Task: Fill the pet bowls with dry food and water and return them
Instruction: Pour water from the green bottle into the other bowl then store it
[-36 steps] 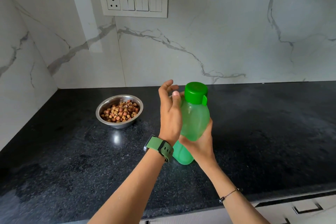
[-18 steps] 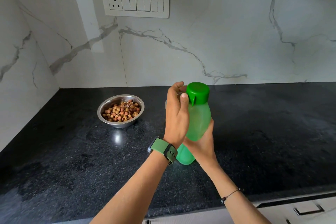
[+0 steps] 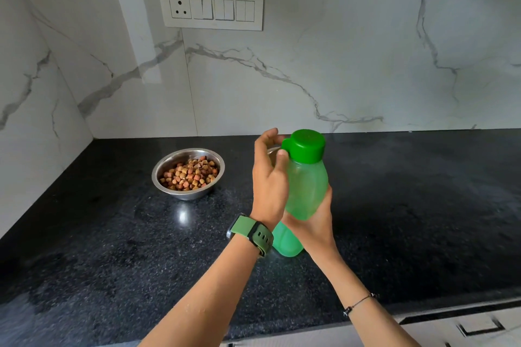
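Note:
A translucent green water bottle [image 3: 306, 191] is held upright just above the black counter [image 3: 112, 234]. My right hand [image 3: 315, 222] grips its body from the right and below. Its dark green cap [image 3: 306, 146] is on, with the flip tab turned to the left. My left hand [image 3: 269, 186], with a green watch on the wrist, is at that tab, the thumb under it and the fingers curled over it. A steel bowl [image 3: 158, 169] holding dry kibble sits on the counter to the left. Behind my left hand a sliver of a second steel bowl [image 3: 271, 151] shows, its contents hidden.
White marble walls rise behind the counter and on the left, meeting in a corner. A switch panel [image 3: 211, 8] is mounted on the back wall. White drawer fronts [image 3: 479, 327] lie below the counter's front edge at the lower right.
The cap's tab has turned from the right side round to the left. My left hand has closed from an open pose beside the cap onto the tab. The bottle stays in my right hand.

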The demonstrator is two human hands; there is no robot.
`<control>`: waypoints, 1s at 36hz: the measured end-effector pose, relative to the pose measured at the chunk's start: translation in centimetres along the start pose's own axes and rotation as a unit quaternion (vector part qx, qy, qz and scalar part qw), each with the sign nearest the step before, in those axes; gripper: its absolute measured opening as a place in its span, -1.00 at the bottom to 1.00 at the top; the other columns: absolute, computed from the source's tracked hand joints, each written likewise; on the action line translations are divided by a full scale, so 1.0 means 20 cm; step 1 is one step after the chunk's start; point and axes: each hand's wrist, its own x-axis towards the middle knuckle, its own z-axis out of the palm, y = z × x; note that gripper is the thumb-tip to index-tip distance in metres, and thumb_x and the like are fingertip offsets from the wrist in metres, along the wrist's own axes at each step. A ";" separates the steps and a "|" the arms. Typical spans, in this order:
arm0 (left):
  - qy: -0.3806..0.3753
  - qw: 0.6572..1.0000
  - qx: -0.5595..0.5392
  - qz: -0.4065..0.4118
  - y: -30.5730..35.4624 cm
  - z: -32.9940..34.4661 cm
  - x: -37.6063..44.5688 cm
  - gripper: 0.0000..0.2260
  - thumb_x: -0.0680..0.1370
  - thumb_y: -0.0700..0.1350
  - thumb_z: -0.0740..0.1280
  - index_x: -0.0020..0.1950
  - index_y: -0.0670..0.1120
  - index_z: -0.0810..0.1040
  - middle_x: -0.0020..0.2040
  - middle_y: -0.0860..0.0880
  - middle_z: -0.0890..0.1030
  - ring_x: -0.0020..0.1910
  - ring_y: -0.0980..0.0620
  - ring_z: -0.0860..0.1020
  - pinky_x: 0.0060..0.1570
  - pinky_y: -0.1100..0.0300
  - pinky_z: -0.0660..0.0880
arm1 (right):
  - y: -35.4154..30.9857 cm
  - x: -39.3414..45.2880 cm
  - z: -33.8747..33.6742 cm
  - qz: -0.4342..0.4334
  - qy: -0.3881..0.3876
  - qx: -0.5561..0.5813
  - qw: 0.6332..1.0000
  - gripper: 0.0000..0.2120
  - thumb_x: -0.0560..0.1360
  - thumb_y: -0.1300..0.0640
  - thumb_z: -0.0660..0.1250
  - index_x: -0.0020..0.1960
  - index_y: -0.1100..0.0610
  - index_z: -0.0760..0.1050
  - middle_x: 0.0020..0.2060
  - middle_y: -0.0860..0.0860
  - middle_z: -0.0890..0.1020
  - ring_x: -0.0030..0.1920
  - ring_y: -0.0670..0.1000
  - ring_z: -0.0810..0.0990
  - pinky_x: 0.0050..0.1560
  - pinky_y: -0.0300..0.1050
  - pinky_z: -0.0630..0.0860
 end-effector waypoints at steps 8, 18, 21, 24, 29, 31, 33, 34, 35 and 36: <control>-0.068 0.991 0.113 0.023 0.04 0.04 -0.03 -0.28 0.32 0.23 0.36 0.38 -0.05 0.26 0.25 -0.01 0.47 0.22 0.09 0.47 0.21 0.25 0.41 | -0.02 0.01 0.01 -0.009 -0.004 -0.020 1.000 -0.07 0.17 0.27 0.61 0.38 0.05 0.15 0.19 -0.06 0.52 0.17 -0.16 0.55 0.15 -0.06 0.55; -0.019 0.994 0.101 0.026 0.03 0.04 -0.01 -0.36 0.35 -0.01 0.45 0.36 0.03 0.25 0.29 -0.03 0.37 0.23 0.06 0.46 0.24 0.20 0.41 | 0.00 0.01 0.01 0.004 -0.003 -0.006 1.000 -0.05 0.16 0.31 0.60 0.37 -0.02 0.14 0.20 -0.04 0.52 0.19 -0.12 0.55 0.18 0.03 0.53; 0.004 1.000 0.005 0.001 0.02 0.02 -0.02 -0.59 0.43 -0.10 0.29 0.25 0.08 0.30 0.27 -0.01 0.41 0.16 0.09 0.53 0.19 0.11 0.47 | 0.00 0.00 0.01 0.002 -0.003 -0.002 1.000 -0.06 0.18 0.34 0.59 0.39 0.10 0.13 0.17 -0.08 0.52 0.17 -0.15 0.54 0.19 -0.04 0.53; 0.030 0.999 -0.016 -0.019 0.02 0.01 0.00 -0.74 0.50 -0.10 0.16 0.18 0.03 0.37 0.19 -0.02 0.49 0.02 0.25 0.53 0.11 0.21 0.41 | -0.01 -0.01 0.00 -0.004 -0.001 -0.010 1.000 -0.07 0.18 0.33 0.60 0.39 0.12 0.14 0.16 -0.09 0.51 0.15 -0.17 0.55 0.17 -0.11 0.53; -0.028 0.992 0.120 0.030 0.05 0.06 -0.04 -0.46 0.40 0.16 0.37 0.28 -0.05 0.34 0.18 0.02 0.43 0.15 0.14 0.44 0.15 0.33 0.39 | -0.03 0.01 0.01 -0.012 0.000 -0.022 1.000 -0.08 0.16 0.18 0.61 0.38 0.13 0.17 0.15 -0.02 0.55 0.14 -0.12 0.57 0.11 -0.01 0.56; -0.031 0.981 0.183 0.057 0.05 0.08 -0.04 -0.40 0.39 0.06 0.46 0.32 -0.11 0.31 0.16 0.02 0.38 0.13 0.13 0.41 0.12 0.35 0.37 | -0.04 0.01 0.01 -0.011 0.001 -0.016 1.000 -0.07 0.15 0.16 0.61 0.38 0.13 0.18 0.16 -0.01 0.55 0.15 -0.08 0.58 0.11 0.01 0.57; -0.029 0.978 0.198 0.064 0.06 0.08 -0.03 -0.44 0.41 -0.01 0.47 0.31 -0.14 0.33 0.16 -0.01 0.43 0.11 0.10 0.44 0.13 0.28 0.38 | -0.03 0.01 0.01 -0.005 -0.001 -0.014 1.000 -0.04 0.16 0.21 0.61 0.40 0.10 0.14 0.17 -0.05 0.54 0.16 -0.12 0.57 0.11 -0.08 0.56; -0.030 0.979 0.192 0.060 0.07 0.08 -0.02 -0.47 0.42 -0.04 0.47 0.30 -0.13 0.35 0.16 -0.02 0.46 0.10 0.09 0.46 0.12 0.26 0.39 | -0.03 0.01 0.01 -0.004 -0.003 -0.012 1.000 -0.04 0.17 0.25 0.61 0.40 0.08 0.13 0.17 -0.08 0.53 0.16 -0.15 0.56 0.11 -0.13 0.55; -0.036 0.982 0.181 0.048 0.07 0.07 -0.01 -0.50 0.42 -0.06 0.47 0.29 -0.11 0.37 0.14 -0.01 0.50 0.08 0.09 0.48 0.11 0.27 0.40 | -0.03 0.00 0.01 -0.001 -0.004 -0.009 1.000 -0.04 0.17 0.28 0.61 0.40 0.07 0.13 0.18 -0.08 0.52 0.16 -0.17 0.55 0.11 -0.17 0.54; -0.049 0.984 0.166 0.031 0.08 0.06 0.00 -0.53 0.42 -0.08 0.47 0.27 -0.10 0.40 0.11 0.01 0.53 0.05 0.11 0.51 0.09 0.29 0.42 | -0.03 0.00 0.00 0.004 -0.005 -0.005 1.000 -0.05 0.17 0.29 0.61 0.39 0.06 0.14 0.18 -0.09 0.51 0.17 -0.19 0.54 0.12 -0.21 0.53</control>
